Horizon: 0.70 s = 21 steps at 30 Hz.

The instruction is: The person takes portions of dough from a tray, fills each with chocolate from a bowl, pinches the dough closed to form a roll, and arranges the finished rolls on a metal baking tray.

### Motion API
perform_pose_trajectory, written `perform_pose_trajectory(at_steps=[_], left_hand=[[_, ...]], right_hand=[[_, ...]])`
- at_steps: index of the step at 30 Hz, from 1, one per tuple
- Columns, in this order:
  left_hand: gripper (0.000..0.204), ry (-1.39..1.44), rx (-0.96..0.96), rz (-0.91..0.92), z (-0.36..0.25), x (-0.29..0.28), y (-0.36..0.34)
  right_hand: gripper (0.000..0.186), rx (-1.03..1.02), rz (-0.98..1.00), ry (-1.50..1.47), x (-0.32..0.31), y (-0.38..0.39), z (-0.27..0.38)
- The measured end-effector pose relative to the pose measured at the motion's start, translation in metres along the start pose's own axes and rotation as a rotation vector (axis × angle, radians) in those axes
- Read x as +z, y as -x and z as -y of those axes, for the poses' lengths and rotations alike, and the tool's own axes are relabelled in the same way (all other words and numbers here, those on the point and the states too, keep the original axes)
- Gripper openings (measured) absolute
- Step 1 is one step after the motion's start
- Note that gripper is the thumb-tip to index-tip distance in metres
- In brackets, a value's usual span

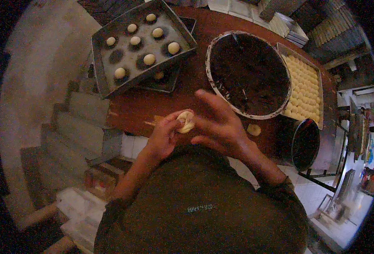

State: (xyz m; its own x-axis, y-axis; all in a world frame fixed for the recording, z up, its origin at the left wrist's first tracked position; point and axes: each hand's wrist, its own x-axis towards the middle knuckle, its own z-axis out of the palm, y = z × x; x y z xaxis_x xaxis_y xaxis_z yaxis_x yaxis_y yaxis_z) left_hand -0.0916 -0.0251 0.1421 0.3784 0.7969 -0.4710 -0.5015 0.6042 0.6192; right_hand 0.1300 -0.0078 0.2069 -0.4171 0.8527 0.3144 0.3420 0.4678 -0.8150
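My left hand point(166, 133) pinches a small piece of pale dough point(187, 122) between thumb and fingers, in front of my body. The dough looks folded or gathered on its upper side. Just to its right, my right hand point(223, 122) is open with its fingers spread, slightly blurred, close beside the dough; whether it touches the dough I cannot tell. Beyond my right hand stands a wide round tub point(209, 72) of dark, crumbly-looking filling point(250, 72). A flat dough piece point(254, 129) lies on the table next to the tub's near side.
A deep metal tray point(115, 82) with several round dough balls point(149, 59) rests at the far left, over another tray point(170, 82). Right of the tub, a tray point(321, 91) holds rows of dough pieces. A dark round container point(295, 146) stands near the reddish-brown table's point(132, 110) right edge.
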Motion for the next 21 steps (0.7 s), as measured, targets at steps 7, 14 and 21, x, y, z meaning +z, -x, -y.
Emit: perform_pose_trajectory(at_steps=[7,14,21], left_hand=[[0.038,-0.886,0.245,0.124,-0.018,0.010,0.010],[0.038,-1.608,0.670,-0.031,0.000,-0.013,0.006],[0.051,-0.447,0.285,0.019,0.010,-0.022,-0.004]], right_hand=[[0.024,-0.125,0.050,0.129,0.015,0.007,-0.020],[0.021,0.865,0.120,-0.298,0.026,-0.007,0.000],[0.025,0.007,-0.070,0.050,0.046,0.017,-0.052]])
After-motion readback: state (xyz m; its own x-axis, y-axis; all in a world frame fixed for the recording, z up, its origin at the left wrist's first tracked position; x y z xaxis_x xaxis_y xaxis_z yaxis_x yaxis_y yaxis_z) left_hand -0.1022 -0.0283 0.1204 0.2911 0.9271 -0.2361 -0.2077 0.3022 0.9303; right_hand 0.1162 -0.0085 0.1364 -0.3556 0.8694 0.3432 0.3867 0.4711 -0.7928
